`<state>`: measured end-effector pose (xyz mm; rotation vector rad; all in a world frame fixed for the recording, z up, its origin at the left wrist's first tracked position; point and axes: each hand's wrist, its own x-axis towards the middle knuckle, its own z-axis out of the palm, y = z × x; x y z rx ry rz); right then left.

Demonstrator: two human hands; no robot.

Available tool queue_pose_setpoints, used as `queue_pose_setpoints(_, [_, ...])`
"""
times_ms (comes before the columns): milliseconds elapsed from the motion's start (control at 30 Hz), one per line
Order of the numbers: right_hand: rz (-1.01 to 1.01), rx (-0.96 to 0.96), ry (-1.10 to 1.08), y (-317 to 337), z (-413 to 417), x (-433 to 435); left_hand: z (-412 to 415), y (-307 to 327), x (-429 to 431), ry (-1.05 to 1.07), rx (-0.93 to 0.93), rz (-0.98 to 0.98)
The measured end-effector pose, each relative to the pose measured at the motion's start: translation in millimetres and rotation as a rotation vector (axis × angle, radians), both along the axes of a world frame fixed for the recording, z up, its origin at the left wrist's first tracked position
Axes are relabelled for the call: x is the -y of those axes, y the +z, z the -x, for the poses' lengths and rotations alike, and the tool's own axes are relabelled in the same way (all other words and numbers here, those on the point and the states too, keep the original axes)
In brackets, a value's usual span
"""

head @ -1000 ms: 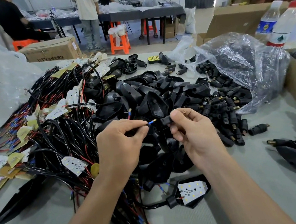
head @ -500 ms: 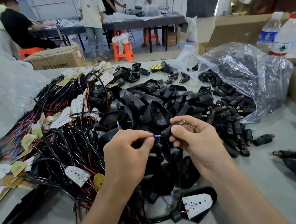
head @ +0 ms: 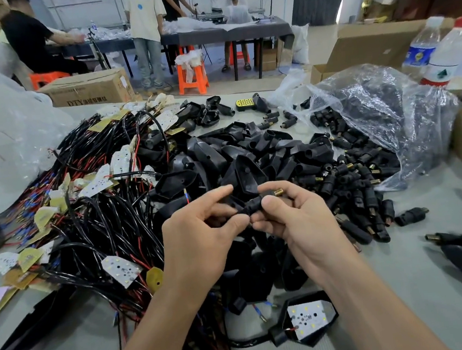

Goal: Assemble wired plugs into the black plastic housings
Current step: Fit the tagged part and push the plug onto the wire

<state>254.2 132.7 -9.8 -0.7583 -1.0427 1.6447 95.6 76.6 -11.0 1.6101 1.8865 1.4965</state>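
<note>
The right hand [head: 300, 224] curls its fingers round a small black plug [head: 254, 204], thumb on the body, and the brass tip [head: 278, 192] pokes out past the forefinger. The left hand [head: 199, 235] pinches the plug's other end between thumb and fingers. Just beyond the fingertips lies the heap of black housings [head: 239, 159]. Left of the left fingers, tangled wires [head: 100, 217] cover the table [head: 406, 284].

One plug [head: 253, 205] held above housings [head: 239, 159].
Right hand [head: 297, 222] pinches it, brass tip pointing up-right; left hand [head: 199, 235] pinches its left end.
</note>
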Motion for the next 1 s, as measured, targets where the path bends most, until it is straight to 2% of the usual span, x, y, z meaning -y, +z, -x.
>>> queue_pose_setpoints(100, [0.052,-0.050,-0.057,0.0,-2.0,-3.6,13.6,3.9,-1.3,-0.033,-0.170,0.097])
queue_pose_setpoints(167, [0.083,-0.089,-0.079,-0.2,-3.8,-6.1,19.1,7.0,-3.0,-0.038,-0.222,0.176])
queue_pose_setpoints(267, [0.090,-0.110,-0.073,-0.1,-4.3,-7.2,18.6,5.0,-6.2,-0.025,-0.193,0.192])
queue_pose_setpoints(400, [0.054,-0.071,-0.109,0.5,-1.1,-4.5,9.7,4.7,-4.9,0.017,-0.131,0.103])
queue_pose_setpoints(533, [0.032,-0.069,-0.181,1.4,-5.1,-7.8,3.6,11.0,0.0,0.075,-0.144,0.057])
queue_pose_setpoints(800, [-0.032,0.028,-0.032,3.3,-8.3,-2.7,1.3,15.4,2.7,0.109,-0.095,0.056])
queue_pose_setpoints(900, [-0.062,0.086,0.005,3.3,-11.1,-2.4,0.2,16.6,3.6,0.111,-0.152,0.005])
queue_pose_setpoints(1000, [-0.079,0.127,0.008,1.6,-11.3,-2.3,-0.5,11.7,1.9,0.107,-0.099,0.004])
